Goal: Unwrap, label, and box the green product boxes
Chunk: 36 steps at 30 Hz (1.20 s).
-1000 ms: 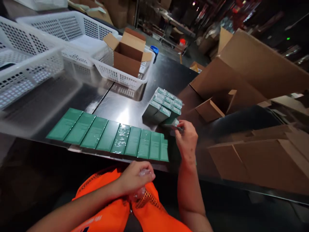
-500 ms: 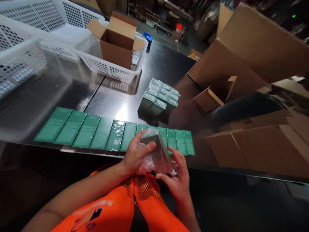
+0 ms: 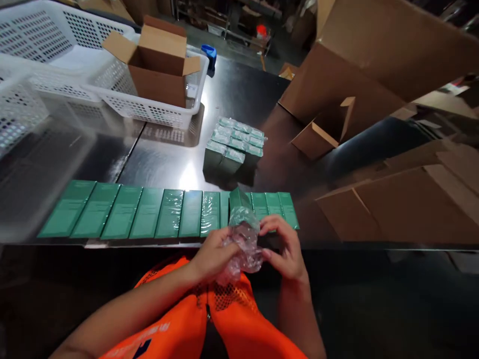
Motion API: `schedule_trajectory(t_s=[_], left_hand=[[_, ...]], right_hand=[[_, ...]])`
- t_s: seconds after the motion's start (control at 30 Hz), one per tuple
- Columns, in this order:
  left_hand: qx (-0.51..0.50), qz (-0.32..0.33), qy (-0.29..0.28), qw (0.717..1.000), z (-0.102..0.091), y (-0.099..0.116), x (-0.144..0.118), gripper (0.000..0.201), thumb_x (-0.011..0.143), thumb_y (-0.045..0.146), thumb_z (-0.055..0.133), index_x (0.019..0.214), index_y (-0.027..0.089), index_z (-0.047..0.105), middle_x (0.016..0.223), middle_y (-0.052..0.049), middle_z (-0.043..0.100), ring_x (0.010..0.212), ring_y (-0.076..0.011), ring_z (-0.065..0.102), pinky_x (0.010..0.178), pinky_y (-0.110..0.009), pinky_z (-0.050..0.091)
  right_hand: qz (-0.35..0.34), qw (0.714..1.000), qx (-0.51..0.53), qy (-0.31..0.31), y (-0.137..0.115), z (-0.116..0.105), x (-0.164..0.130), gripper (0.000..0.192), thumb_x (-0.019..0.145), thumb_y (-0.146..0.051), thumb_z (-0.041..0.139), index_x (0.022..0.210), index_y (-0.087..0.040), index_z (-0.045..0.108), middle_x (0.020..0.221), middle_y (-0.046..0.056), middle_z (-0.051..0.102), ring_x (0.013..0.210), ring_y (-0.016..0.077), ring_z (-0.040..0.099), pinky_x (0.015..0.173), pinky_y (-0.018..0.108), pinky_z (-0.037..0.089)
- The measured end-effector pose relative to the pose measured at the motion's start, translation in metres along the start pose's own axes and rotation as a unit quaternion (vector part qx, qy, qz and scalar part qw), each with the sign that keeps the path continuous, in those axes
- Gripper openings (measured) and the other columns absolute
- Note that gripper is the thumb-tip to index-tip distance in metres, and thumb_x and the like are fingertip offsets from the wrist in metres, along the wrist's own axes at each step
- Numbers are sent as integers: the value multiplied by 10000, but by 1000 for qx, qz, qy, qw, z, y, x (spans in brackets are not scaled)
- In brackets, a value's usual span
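Row of green boxes (image 3: 149, 212): laid flat along the near edge of the dark table (image 3: 239, 94). A nudge from the hands just in front could push its right end out of line or off the edge.

Stack of green boxes (image 3: 232, 144): behind the row, upright and close-packed; labels too small to read.

Green box (image 3: 239, 198): tilted up at the row's right part, lower half hidden by clear wrap (image 3: 243, 244). The slick film could let it slip.

Left hand (image 3: 213, 257): clenched on the wrap.

Right hand (image 3: 286, 249): fingers pinching the wrap's far side; whether they touch the box cannot be told.
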<state>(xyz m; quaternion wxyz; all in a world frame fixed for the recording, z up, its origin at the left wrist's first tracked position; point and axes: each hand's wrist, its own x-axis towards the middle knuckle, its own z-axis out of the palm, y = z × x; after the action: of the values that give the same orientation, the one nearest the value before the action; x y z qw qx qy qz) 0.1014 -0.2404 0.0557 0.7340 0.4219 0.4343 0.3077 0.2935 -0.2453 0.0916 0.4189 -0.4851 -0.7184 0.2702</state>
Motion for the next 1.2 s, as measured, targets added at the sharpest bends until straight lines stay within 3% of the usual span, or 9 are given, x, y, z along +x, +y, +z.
schedule_trajectory(t_s=[0.1, 0.37, 0.5, 0.6, 0.77, 0.87, 0.97, 1.03, 1.2], left_hand=[[118, -20, -69, 990, -4, -4, 4, 190, 669, 236, 511, 720, 143, 669, 692, -32, 648, 677, -183, 570, 616, -257, 420], [332, 37, -162, 928, 2, -14, -16, 139, 665, 170, 546, 588, 201, 657, 530, 7, 584, 479, -127, 451, 503, -247, 253], [258, 79, -221, 937, -3, -6, -25, 232, 681, 125, 510, 661, 223, 719, 712, -10, 713, 678, -172, 625, 632, -238, 411], [164, 107, -153, 969, -9, -9, -28, 361, 673, 137, 556, 975, 224, 734, 886, -46, 731, 859, -224, 665, 811, -299, 479], [155, 127, -72, 977, -19, -27, -30, 252, 625, 196, 607, 873, 213, 649, 851, -63, 675, 799, -232, 604, 790, -343, 474], [133, 140, -49, 980, -22, -29, -30, 311, 610, 211, 599, 919, 216, 632, 912, -66, 658, 823, -221, 582, 776, -330, 450], [123, 171, -139, 968, -24, -24, -28, 100, 707, 300, 595, 711, 202, 619, 715, -46, 587, 709, -189, 540, 689, -310, 394], [124, 186, -169, 960, -26, -18, -28, 295, 753, 378, 610, 539, 196, 518, 594, -20, 474, 610, -156, 465, 614, -301, 338], [160, 188, -98, 964, -38, -7, -38, 393, 751, 280, 637, 435, 171, 430, 714, -59, 550, 640, -135, 503, 596, -278, 352]], right_hand=[[82, 995, -5, 62, 4, -2, 18, 350, 831, -556, 599, 955, -230, 584, 1062, 89, 639, 938, 256, 647, 768, 389, 551], [224, 943, -242, -37, -13, 40, 30, 582, 712, -448, 751, 1231, -234, 596, 934, 85, 717, 833, 315, 685, 734, 430, 540], [198, 940, -234, 152, 13, -4, 24, 587, 772, -477, 686, 1304, -245, 600, 1123, 90, 702, 997, 286, 664, 870, 424, 530], [206, 888, -298, 283, 41, -53, 16, 633, 759, -538, 661, 1303, -216, 634, 1150, 120, 690, 1023, 303, 648, 931, 470, 504], [209, 858, -329, 334, 66, -93, 11, 681, 715, -554, 702, 1287, -188, 661, 1108, 135, 700, 1002, 316, 657, 940, 503, 499], [178, 876, -285, 346, 60, -80, 21, 693, 712, -538, 739, 1300, -185, 639, 1144, 132, 691, 1026, 301, 655, 948, 490, 508], [174, 917, -182, 309, 41, -44, 42, 760, 699, -536, 775, 1355, -215, 566, 1109, 101, 686, 898, 243, 678, 811, 404, 573], [161, 944, -131, 257, 22, -17, 57, 783, 686, -541, 792, 1366, -250, 535, 1066, 70, 676, 814, 207, 671, 709, 341, 580], [65, 958, -136, 244, -5, 2, 99, 731, 734, -518, 773, 1360, -266, 491, 1074, 47, 647, 853, 197, 661, 711, 316, 563]])
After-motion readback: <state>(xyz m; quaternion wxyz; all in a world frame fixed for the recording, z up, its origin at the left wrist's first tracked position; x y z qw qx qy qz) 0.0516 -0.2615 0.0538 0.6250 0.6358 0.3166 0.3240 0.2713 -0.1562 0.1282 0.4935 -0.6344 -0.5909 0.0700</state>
